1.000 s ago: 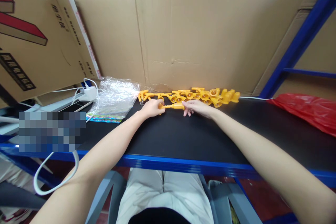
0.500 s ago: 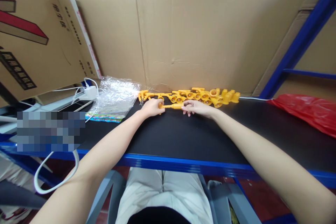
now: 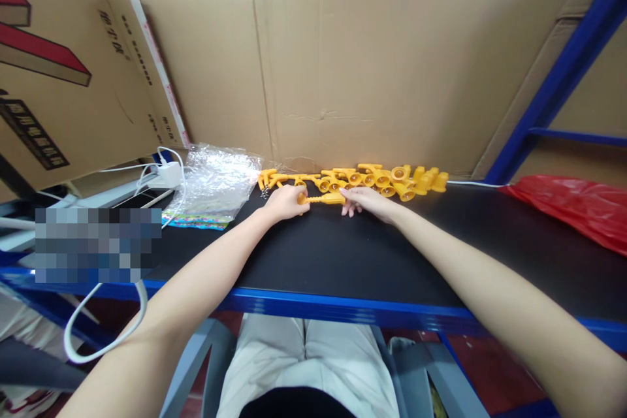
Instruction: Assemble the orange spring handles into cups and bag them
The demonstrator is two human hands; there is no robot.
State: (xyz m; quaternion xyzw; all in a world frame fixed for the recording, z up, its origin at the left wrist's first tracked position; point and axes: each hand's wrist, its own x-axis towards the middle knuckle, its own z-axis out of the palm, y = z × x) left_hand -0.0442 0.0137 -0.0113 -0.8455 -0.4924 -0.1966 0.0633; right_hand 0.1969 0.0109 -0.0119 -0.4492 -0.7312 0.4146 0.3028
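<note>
- Progress check first: a long row of yellow plastic parts [image 3: 377, 177] lies along the foot of the cardboard wall [image 3: 367, 65], and just one yellow piece [image 3: 323, 198] is being worked on, right in front of that row on the black counter [image 3: 343, 255].
- My guess is this is somewhere in the middle of a batch. I can't tell which parts in the row are finished and which are waiting, as they're too small and jumbled from here.
- Left hand [image 3: 287, 201] is just in front of the left end of the row. Its fingers are curled in tight around the round knob end of the yellow piece, with no gap that I can see.
- Right hand [image 3: 368, 199] is in front of the middle of the row, with fingers folded down over the other end of the same piece and the fingertips touching the counter. So both hands are clamped on one piece, which lies flat between them.
- Other stuff: a heap of clear plastic bags [image 3: 215, 186] just left of the row, a white plug block [image 3: 166, 174] with cables further left, and a red bag [image 3: 573, 206] well off to the right.
</note>
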